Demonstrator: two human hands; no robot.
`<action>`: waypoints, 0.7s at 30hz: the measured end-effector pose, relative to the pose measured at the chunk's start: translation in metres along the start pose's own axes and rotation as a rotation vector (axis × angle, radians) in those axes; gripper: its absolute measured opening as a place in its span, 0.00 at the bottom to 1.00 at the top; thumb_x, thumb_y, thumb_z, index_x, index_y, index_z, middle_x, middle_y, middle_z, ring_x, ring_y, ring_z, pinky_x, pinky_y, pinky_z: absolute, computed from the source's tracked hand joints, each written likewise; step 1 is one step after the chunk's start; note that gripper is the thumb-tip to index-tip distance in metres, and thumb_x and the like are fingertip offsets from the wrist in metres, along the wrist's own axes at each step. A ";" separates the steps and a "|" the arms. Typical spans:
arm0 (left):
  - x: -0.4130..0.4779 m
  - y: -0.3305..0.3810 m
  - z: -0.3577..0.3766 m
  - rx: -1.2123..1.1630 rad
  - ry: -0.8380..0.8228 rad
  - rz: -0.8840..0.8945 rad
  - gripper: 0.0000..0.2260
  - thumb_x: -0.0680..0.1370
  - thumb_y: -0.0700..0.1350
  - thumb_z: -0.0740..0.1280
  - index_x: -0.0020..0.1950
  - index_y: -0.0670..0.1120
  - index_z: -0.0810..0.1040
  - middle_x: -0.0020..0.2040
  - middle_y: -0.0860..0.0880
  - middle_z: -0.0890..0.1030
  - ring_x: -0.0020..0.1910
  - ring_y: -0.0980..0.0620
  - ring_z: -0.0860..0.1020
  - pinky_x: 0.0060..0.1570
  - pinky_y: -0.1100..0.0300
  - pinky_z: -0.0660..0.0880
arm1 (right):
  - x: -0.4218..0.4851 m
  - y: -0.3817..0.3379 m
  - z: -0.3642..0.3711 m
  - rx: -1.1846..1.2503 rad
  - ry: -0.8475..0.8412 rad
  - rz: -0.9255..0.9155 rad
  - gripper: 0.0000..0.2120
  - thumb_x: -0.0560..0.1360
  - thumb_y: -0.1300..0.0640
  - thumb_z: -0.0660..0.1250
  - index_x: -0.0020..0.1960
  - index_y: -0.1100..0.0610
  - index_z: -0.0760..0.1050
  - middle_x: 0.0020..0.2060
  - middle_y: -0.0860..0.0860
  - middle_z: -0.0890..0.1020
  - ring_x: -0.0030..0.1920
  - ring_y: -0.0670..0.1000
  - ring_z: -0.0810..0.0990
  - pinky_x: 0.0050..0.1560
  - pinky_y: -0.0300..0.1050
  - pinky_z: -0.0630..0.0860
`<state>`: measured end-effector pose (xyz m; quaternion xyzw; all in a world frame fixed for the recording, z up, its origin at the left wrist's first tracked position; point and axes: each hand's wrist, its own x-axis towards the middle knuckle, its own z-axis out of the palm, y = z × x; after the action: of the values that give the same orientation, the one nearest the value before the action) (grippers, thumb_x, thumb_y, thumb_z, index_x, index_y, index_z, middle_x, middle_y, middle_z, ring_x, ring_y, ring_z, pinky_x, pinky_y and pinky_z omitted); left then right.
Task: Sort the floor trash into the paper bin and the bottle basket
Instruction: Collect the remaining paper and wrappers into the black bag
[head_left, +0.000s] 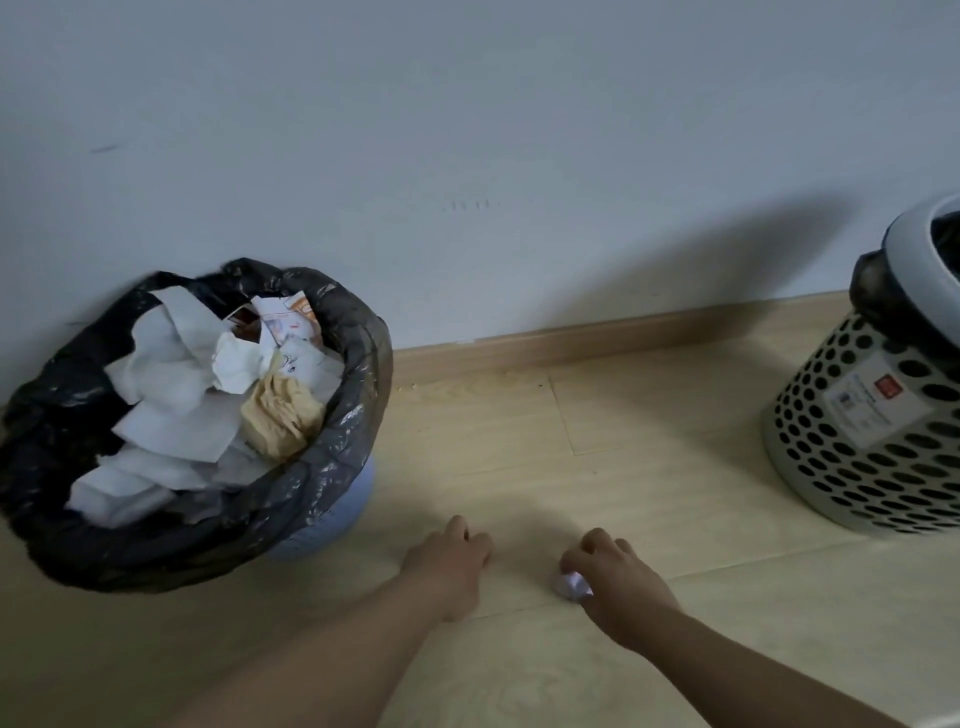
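The paper bin (332, 525) stands at the left, lined with a black bag and heaped with crumpled white and tan paper. The bottle basket (857, 457), pale with round holes and a black liner, stands at the right edge. My right hand (618, 582) is low over the floor with its fingers curled round a small crumpled white paper ball (571, 584). My left hand (452, 564) hovers just left of it with fingers loosely curled, and nothing shows in it.
Light wooden floor (649, 493) runs between bin and basket. A wooden skirting board (571, 338) lines the foot of the white wall behind.
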<state>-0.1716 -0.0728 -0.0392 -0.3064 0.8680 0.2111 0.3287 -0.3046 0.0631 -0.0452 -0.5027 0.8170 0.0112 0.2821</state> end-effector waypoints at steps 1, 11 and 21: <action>-0.002 -0.004 0.001 0.018 -0.007 -0.006 0.14 0.77 0.39 0.58 0.63 0.46 0.67 0.63 0.43 0.64 0.61 0.41 0.70 0.56 0.51 0.70 | 0.003 -0.001 0.000 -0.006 -0.020 0.013 0.12 0.79 0.56 0.58 0.60 0.50 0.72 0.60 0.51 0.69 0.60 0.53 0.68 0.50 0.42 0.71; -0.015 -0.039 0.013 0.134 0.036 -0.006 0.11 0.78 0.40 0.54 0.59 0.43 0.69 0.61 0.43 0.70 0.59 0.41 0.72 0.54 0.51 0.71 | 0.033 -0.048 -0.038 0.545 0.099 0.161 0.10 0.76 0.61 0.58 0.36 0.57 0.71 0.28 0.49 0.77 0.31 0.50 0.76 0.36 0.41 0.76; -0.017 -0.054 0.015 0.157 0.090 0.061 0.11 0.78 0.40 0.56 0.60 0.44 0.68 0.60 0.43 0.71 0.59 0.41 0.74 0.53 0.51 0.71 | 0.032 -0.177 -0.148 1.102 0.752 -0.093 0.05 0.75 0.56 0.64 0.41 0.51 0.69 0.34 0.44 0.75 0.36 0.45 0.73 0.37 0.35 0.69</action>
<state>-0.1188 -0.0973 -0.0467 -0.2622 0.9047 0.1386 0.3057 -0.2359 -0.0953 0.1112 -0.2892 0.7234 -0.5962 0.1937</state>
